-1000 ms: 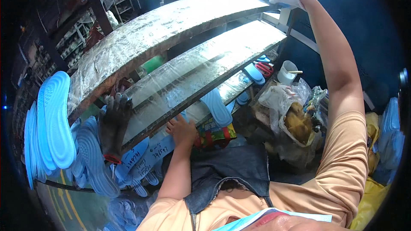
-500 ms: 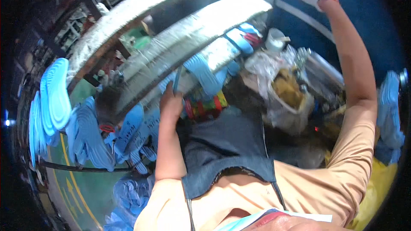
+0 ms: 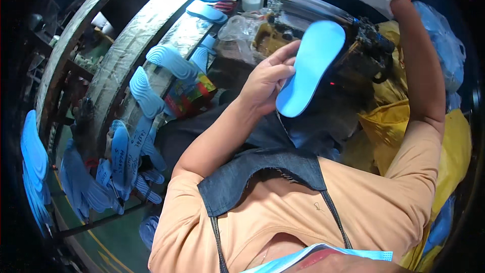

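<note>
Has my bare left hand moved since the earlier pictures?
Yes, rightward: your bare left hand was left of the red, green and yellow printed package; now it is right of it, holding a smooth blue foot-shaped insole.

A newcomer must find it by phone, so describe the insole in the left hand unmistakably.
Start at the dark apron on the person's chest and go up to the bare left hand. The blue insole is gripped there, tilted, broad end toward the upper right. Unlike the ribbed insoles lying to the left, it is held in the air, showing a smooth, plain face.
</note>
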`<act>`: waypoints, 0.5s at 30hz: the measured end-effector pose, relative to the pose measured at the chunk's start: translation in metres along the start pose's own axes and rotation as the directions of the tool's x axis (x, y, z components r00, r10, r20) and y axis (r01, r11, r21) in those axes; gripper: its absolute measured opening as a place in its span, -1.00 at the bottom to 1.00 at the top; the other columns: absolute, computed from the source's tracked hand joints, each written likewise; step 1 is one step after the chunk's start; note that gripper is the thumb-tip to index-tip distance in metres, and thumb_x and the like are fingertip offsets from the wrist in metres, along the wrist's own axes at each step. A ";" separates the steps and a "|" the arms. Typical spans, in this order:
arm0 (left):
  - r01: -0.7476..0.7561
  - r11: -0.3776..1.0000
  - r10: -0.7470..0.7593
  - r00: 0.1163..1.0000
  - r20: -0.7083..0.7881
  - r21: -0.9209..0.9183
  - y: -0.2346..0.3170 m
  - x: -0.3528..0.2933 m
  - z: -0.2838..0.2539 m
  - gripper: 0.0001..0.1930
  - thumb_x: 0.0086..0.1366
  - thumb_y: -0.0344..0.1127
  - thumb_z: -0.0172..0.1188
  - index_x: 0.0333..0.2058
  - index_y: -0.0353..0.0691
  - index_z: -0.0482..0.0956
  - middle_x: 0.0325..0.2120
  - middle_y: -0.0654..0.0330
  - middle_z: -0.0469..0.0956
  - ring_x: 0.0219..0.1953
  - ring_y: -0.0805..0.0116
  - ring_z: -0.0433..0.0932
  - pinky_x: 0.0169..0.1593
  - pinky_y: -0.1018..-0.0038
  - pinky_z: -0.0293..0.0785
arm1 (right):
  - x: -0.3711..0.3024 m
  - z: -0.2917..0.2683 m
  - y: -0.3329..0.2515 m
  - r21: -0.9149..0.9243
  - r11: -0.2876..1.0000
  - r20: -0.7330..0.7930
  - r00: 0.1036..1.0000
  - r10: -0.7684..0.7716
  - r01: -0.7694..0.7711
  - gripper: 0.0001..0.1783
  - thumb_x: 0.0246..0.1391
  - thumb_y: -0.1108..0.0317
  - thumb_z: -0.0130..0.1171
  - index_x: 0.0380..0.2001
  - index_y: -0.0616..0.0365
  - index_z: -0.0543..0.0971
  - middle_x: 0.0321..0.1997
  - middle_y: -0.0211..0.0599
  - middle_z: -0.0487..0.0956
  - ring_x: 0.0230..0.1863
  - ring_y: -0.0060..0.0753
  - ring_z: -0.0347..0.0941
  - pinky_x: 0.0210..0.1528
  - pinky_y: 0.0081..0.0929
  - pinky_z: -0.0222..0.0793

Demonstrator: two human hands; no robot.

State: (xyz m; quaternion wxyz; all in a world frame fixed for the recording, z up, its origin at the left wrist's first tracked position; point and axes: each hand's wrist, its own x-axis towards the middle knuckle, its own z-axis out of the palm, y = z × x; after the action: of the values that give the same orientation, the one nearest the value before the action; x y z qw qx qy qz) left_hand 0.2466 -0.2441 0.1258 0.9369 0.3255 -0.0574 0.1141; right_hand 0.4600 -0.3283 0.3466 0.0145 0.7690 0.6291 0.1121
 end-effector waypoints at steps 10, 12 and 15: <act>-0.084 0.863 0.229 0.944 -0.236 0.499 -0.003 0.038 -0.012 -0.49 0.29 -0.50 0.07 0.22 -0.37 0.28 0.06 -0.01 0.49 0.06 0.30 0.50 0.12 0.42 0.44 | 0.008 0.046 0.062 0.082 0.988 0.008 0.991 -0.135 0.134 -0.60 0.20 0.14 0.09 -0.05 0.20 0.58 -0.11 -0.09 0.62 -0.07 -0.13 0.55 0.04 -0.32 0.46; -0.086 0.799 0.295 0.919 -0.262 0.596 0.000 0.027 -0.034 -0.60 0.30 -0.47 0.06 0.12 -0.34 0.38 0.01 0.05 0.52 0.06 0.33 0.49 0.10 0.43 0.43 | 0.028 0.077 0.081 0.201 0.980 0.087 0.996 -0.017 -0.001 -0.72 0.28 0.33 0.05 -0.01 0.15 0.58 -0.05 -0.15 0.62 0.00 -0.18 0.54 0.15 -0.37 0.41; -0.040 0.583 0.415 0.873 -0.255 0.812 0.012 0.006 -0.089 -0.70 0.27 -0.43 0.08 -0.02 -0.33 0.48 -0.04 0.04 0.54 0.02 0.24 0.51 0.09 0.37 0.41 | 0.052 0.108 0.119 0.541 0.809 0.365 0.931 0.019 -0.228 -0.65 0.15 0.18 0.19 0.00 -0.02 0.63 0.02 -0.25 0.61 0.06 -0.33 0.49 0.17 -0.25 0.36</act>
State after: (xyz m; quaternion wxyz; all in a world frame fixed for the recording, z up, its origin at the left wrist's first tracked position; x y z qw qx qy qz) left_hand 0.2520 -0.1780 0.0645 0.6638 0.6587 0.1581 0.3170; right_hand 0.6049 -0.2902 0.2691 -0.1166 0.7845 0.5689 -0.2176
